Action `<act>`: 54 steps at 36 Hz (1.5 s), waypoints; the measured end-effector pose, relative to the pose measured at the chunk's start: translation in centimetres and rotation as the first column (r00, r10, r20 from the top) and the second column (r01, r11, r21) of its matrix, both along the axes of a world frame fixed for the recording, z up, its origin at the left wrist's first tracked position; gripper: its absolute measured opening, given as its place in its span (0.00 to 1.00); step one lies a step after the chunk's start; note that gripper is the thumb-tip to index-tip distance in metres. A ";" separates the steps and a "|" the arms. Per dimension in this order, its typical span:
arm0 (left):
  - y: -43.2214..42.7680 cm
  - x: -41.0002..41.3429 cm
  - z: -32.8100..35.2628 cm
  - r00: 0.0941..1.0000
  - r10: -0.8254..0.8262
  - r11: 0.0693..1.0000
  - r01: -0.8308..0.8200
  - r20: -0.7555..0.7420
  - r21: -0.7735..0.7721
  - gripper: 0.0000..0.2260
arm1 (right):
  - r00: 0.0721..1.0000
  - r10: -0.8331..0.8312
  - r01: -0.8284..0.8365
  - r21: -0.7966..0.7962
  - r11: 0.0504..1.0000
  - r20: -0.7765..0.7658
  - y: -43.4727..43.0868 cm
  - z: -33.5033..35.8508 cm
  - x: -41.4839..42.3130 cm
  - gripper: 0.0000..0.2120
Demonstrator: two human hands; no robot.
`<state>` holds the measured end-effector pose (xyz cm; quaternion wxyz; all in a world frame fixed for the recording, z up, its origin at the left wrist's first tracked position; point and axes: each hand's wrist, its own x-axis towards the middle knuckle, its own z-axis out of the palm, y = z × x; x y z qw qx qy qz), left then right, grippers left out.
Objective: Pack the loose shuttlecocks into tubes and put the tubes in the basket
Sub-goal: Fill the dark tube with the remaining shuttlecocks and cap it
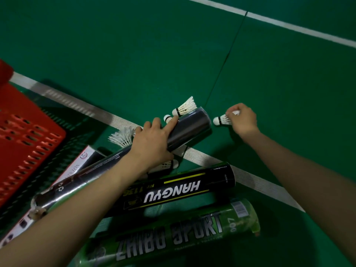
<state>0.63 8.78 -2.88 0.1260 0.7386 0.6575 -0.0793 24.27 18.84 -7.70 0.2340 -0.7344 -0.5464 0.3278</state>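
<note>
Basket [28, 132], red and slotted, far left on the green floor [134, 45], cut off by the frame edge; no tube shows in the part I can see. White-labelled tube [84, 160] lying just beside it, half covered. Loose shuttlecock [123, 136], feathers splayed, on the white court line [200, 157] near my left wrist. Left hand [152, 143], fingers [169, 123] wrapped round the dark tube [192, 128], forefinger laid along its side, tube slanting up to the right. Two more shuttlecocks [185, 108] behind the tube's far end, and another [169, 164] under my left palm. HANGYU tube [183, 187] and green ZHIBO SPORT tube [173, 234] lying near me on the floor, one in front of the other. Right hand [243, 120], fingers pinching the feather skirt of one shuttlecock [221, 119], its cork pointing at the dark tube's end and just short of it. Progress, by my judgement: early to middle, with one shuttlecock about to be loaded, at least four loose on the floor, and every tube in view outside the basket. Hard to tell: whether the dark tube's end is open, how full any tube is, and whether the tubes near me are capped; the shuttlecock under my palm is mostly hidden.
</note>
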 end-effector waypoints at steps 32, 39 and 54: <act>-0.3 -3.5 2.5 0.987 0.144 0.987 -0.148 0.066 0.060 0.46 | 0.919 0.177 -0.205 -0.046 0.978 -0.353 -2.9 4.7 -6.6 0.15; -0.2 -5.6 1.7 0.981 0.191 0.981 -0.192 0.036 0.023 0.46 | 0.956 0.265 -0.278 -0.107 0.955 -0.122 -1.2 2.2 -9.2 0.15; -0.1 -5.4 0.3 0.982 0.185 0.983 -0.184 0.030 -0.021 0.46 | 0.994 0.038 -0.035 0.024 0.999 -0.105 -0.3 -0.1 -8.6 0.09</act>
